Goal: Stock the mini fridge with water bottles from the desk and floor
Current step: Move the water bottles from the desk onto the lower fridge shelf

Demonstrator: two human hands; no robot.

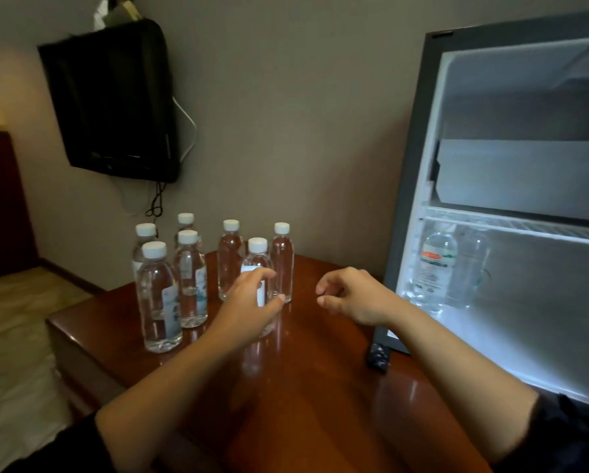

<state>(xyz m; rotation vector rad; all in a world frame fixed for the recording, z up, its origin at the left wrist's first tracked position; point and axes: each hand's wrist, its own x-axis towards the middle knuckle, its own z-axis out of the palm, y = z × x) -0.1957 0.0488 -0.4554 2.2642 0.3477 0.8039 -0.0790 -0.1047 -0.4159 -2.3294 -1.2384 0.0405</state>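
Left of the left hand: cluster of four bottles point(190, 285), upright and packed close. Clear thin plastic, slim and waisted, white ribbed screw caps, pale labels. A fifth bottle point(230, 261) stands just behind the knuckles.

Left hand point(248, 308): fingers and thumb curl round the gripped bottle point(257, 254) at label height. Contact looks made, and the base is hidden behind the wrist. This bottle is on the desk point(306, 387), not yet lifted as far as I can judge.

Just beyond the thumb: neighbour bottle point(282, 264), very near the gripped one, possibly touching.

Right hand point(352, 297): hovers over the desk, fingers loosely curled, holding nothing.

Below the right wrist: small dark object point(378, 358), too blurred to identify.

Right of the right hand: mini fridge point(410, 186), door open, pale smooth interior lit. One stocked bottle point(436, 268) stands under a wire shelf.

Risks (judgement):
- The thumb or a tilted lift could clip the neighbour. The bottles are tall with narrow bases and the desk is glossy lacquered wood, so one would tip or skid and could topple the others.
- The thin walls flex, so a hard squeeze could let the bottle slip.
- The right forearm lies across the path to the fridge.
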